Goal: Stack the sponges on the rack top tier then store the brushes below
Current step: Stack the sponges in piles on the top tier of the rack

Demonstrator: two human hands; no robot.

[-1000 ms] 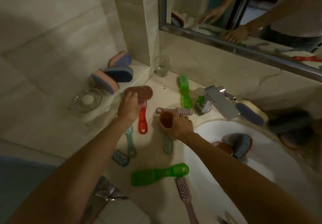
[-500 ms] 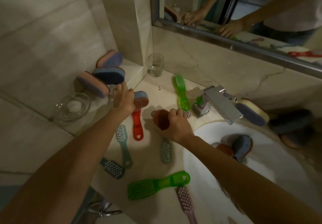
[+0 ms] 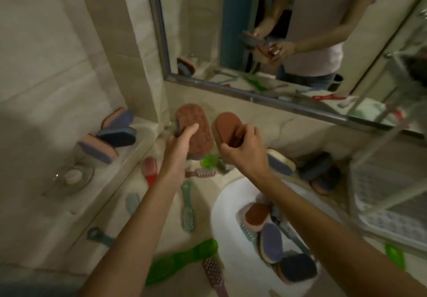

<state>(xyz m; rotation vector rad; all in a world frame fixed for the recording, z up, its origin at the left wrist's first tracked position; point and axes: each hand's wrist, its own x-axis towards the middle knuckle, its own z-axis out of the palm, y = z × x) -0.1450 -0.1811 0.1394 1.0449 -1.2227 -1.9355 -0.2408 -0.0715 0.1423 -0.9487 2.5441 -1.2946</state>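
While both hover at frame centre, the left hand point(image 3: 179, 145) grips a fuzzy rust-brown oval sponge point(image 3: 196, 132), and the right hand point(image 3: 246, 150) curls round a smoother brown oval sponge point(image 3: 227, 124), seemingly foam-backed, just beside it.

textured brown sponge point(image 3: 196, 132): upright, held in left grip point(image 3: 179, 145)
smooth brown sponge point(image 3: 227, 124): upright, in right grip point(image 3: 245, 150), just beside the first
ledge sponges point(image 3: 117, 136): three, blue-and-pink, leaning together
sink sponges point(image 3: 271, 239): piled
brushes point(image 3: 188, 206): scattered flat on desk point(image 3: 120, 218)
rack point(image 3: 388, 181): white wire, at right
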